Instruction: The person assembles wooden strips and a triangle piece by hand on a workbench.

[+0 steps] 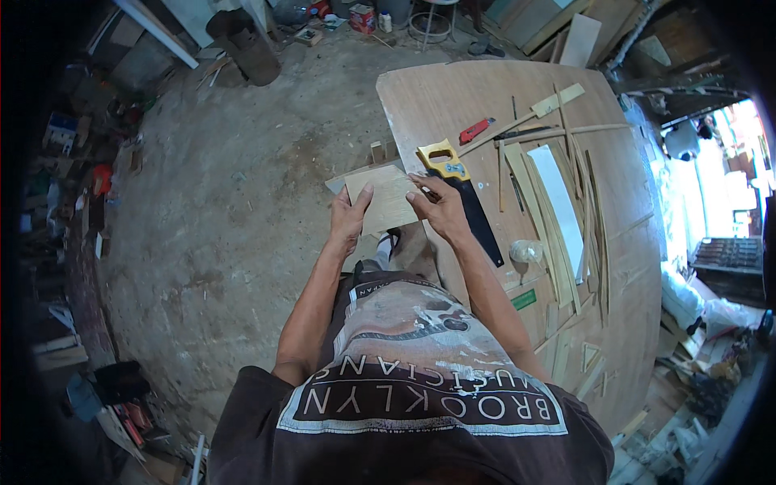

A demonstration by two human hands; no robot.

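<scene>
A thin, pale, square wooden board (385,204) is held between my hands over the left edge of the plywood worktable (614,339). My left hand (349,212) grips its left side, thumb on top. My right hand (439,208) grips the right side, thumb on the face and fingers curled at the edge. Just beside my right hand lies a hand saw (476,220) with a yellow handle and black blade. Above the saw is a red utility knife (477,130). A small clear container (525,251) sits right of the blade tip.
Long wood strips (550,242), a white strip (562,206) and a green piece (524,299) lie on the table. A concrete floor (202,234) spreads leftward, with a dark bin (246,52) at the back, a stool (430,24) and clutter (65,133) along the edges.
</scene>
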